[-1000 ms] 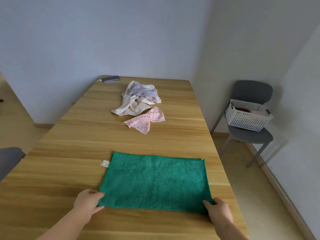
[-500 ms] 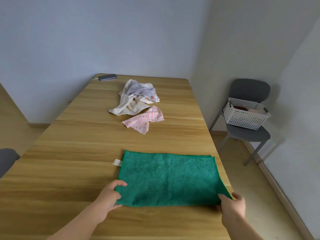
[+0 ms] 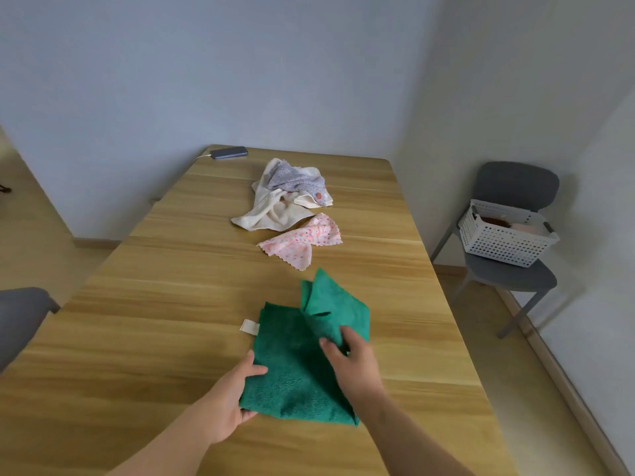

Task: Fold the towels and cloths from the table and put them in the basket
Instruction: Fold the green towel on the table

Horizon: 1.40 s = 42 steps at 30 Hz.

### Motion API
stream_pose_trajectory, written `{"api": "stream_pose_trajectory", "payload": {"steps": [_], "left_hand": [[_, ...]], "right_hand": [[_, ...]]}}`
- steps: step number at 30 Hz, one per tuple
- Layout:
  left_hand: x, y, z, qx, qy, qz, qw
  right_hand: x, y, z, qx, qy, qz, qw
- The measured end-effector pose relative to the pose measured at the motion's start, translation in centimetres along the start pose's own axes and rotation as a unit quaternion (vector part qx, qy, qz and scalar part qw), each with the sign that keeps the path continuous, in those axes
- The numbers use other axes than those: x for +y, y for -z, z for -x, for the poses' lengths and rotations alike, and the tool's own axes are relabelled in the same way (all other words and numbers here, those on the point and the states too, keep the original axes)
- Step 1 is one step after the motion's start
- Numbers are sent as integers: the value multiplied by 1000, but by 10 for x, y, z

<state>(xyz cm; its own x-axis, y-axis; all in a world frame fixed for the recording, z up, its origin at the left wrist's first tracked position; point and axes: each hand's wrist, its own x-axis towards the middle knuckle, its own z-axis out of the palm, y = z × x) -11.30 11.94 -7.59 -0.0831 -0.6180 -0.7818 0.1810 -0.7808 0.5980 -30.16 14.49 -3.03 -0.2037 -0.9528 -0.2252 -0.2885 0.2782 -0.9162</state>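
Note:
A green towel [image 3: 292, 365] lies on the wooden table [image 3: 171, 321] near me, its right half lifted and swung over to the left. My right hand [image 3: 347, 359] grips that raised right end. My left hand [image 3: 237, 389] holds the towel's near left corner, thumb on top. A small white tag sticks out at the towel's left edge. Farther back lie a pink patterned cloth [image 3: 302, 242] and a crumpled heap of a cream towel [image 3: 271, 214] with a grey dotted cloth [image 3: 295, 178] on it. The white perforated basket [image 3: 505, 242] sits on a chair to the right.
The grey chair [image 3: 512, 276] holding the basket stands off the table's right side, near the wall corner. A dark phone [image 3: 228, 152] with a cable lies at the table's far edge. Part of another grey chair [image 3: 20, 314] shows at the left.
The towel lay flat with a hand at each near corner. My right hand has since lifted the right end and carried it leftward over the towel; my left hand stays at the left corner.

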Motion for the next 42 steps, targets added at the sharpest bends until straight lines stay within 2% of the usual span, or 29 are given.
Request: {"api": "stream_pose_trajectory", "payload": {"steps": [1, 3, 5, 6, 12, 15, 18, 23, 30, 33, 37, 40, 42], "left_hand": [[1, 1, -1, -1, 2, 0, 1000], [-1, 3, -4, -12, 1, 3, 1000], [0, 2, -2, -26, 5, -13, 1000], [0, 1, -2, -22, 7, -29, 999], [-2, -15, -5, 68, -42, -220, 972], [-2, -21, -6, 88, -59, -245, 964], [2, -19, -1, 96, -45, -216, 971], [10, -21, 1, 67, -20, -154, 986], [57, -45, 20, -12, -76, -67, 995], [80, -52, 27, -4, -105, -89, 990], [113, -57, 40, 43, -147, -184, 971], [133, -63, 52, 49, -158, -212, 963], [143, -69, 61, 24, -140, -147, 979]], "right_hand": [[1, -11, 1, -49, 13, 82, 995], [3, -26, 7, -151, 12, 234, 960], [6, -28, 15, -207, -3, 302, 931], [8, -27, 18, -214, -1, 308, 927], [25, -9, 13, -121, 25, 342, 931], [34, 2, 11, -108, 7, 373, 922], [40, 9, 12, -113, -23, 383, 917], [50, 11, 13, -93, -54, 325, 940], [39, 17, 3, -41, -113, 178, 977], [19, 29, -2, 2, -137, 47, 989], [-26, 58, -16, 83, -81, -70, 991], [-60, 79, -20, 71, -74, -148, 984], [-77, 90, -20, 32, -83, -141, 986]]}}
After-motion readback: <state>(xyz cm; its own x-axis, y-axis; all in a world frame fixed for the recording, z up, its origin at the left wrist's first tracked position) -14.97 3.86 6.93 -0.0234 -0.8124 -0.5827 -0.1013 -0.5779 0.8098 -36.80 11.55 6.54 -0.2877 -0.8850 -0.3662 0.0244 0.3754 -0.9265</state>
